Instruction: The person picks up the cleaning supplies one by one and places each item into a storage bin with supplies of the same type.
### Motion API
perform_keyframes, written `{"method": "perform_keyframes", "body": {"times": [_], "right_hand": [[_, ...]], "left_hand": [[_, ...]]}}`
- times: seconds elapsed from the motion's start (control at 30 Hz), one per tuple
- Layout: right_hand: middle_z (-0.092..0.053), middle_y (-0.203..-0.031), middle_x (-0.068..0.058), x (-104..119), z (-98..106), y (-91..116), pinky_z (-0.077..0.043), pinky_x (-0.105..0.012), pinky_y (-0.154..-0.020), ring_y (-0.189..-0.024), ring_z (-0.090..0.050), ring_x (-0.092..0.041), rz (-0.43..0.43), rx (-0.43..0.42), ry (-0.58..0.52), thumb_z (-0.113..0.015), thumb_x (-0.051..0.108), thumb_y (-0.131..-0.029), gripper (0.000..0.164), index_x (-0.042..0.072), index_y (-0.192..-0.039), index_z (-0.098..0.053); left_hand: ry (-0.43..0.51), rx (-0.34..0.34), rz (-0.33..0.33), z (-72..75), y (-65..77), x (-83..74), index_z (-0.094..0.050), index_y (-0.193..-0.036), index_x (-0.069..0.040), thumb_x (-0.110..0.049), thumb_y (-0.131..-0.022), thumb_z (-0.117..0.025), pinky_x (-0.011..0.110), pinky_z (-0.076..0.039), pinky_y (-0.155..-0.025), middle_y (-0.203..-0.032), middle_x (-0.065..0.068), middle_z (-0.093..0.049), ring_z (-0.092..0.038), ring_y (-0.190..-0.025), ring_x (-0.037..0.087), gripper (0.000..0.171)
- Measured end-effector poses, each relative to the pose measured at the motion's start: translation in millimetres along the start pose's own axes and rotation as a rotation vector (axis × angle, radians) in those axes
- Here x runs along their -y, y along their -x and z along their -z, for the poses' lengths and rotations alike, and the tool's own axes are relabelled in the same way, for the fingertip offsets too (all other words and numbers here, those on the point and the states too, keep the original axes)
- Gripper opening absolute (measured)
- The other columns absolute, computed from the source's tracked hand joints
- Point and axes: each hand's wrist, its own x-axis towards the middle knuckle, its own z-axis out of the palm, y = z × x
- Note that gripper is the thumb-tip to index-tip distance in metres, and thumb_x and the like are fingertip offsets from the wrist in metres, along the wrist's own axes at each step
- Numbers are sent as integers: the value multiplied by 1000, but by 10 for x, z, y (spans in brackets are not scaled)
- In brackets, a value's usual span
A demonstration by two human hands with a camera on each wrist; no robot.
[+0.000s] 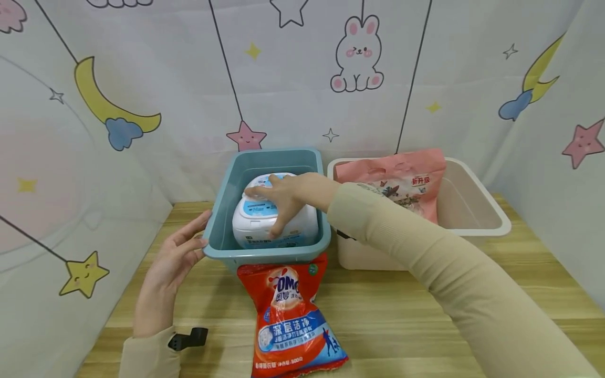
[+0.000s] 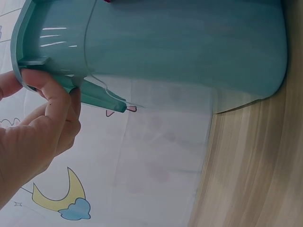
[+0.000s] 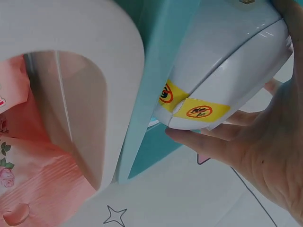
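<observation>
A white lidded detergent tub with a blue label stands inside a blue-green plastic bin. My right hand grips the tub from above, fingers spread over its lid and thumb on its front. In the right wrist view the fingers of this hand reach round the tub, near its yellow warning sticker. My left hand holds the bin's left rim. The left wrist view has this hand pinching the rim of the bin.
A red OMO detergent bag lies on the wooden table, against the bin's front. Right of the bin, a cream bin holds a pink bag. A printed curtain hangs behind and at both sides.
</observation>
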Motion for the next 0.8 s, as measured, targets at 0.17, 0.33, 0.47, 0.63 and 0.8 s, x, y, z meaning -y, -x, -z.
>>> {"method": "perform_keyframes", "body": {"times": [0.17,0.33,0.47,0.63,0.8], "right_hand": [[-6,-162,-13,-7,-13,-32,-29,-60,-112,-144,-22,-37,6,42,-15,-66,66,-75,103,42,-152,-2],[-3,-163,-13,11,-22,-59,-28,-60,-112,-145,-20,-37,-9,69,-16,-67,66,-74,105,44,-152,0],[-3,-163,-10,47,-24,-77,-29,-59,-112,-145,-20,-36,-35,81,4,-68,67,-73,106,46,-151,1],[-3,-163,-9,96,-52,-99,-30,-58,-112,-144,-20,-35,-48,101,25,-69,65,-74,105,47,-151,1],[-7,-163,-7,130,-92,-116,-30,-57,-113,-145,-21,-30,-47,93,51,-68,63,-76,102,47,-151,-1]], "left_hand": [[-27,-8,7,0,2,-2,-35,-148,-3,4,-95,-49,23,-55,-83,-125,0,-51,-61,-104,10,55],[-19,-2,15,3,7,-12,-34,-148,-3,3,-95,-49,22,-55,-84,-126,-1,-51,-62,-103,9,56],[-13,-2,15,7,7,-21,-34,-148,-4,4,-95,-49,22,-55,-84,-126,-1,-52,-62,-103,9,56],[-26,-5,17,4,6,-28,-33,-149,-3,4,-95,-49,22,-55,-84,-126,-1,-51,-61,-104,9,57],[-42,-11,24,-3,8,-35,-30,-149,-1,3,-95,-50,23,-55,-85,-127,-1,-50,-61,-106,10,58]]}}
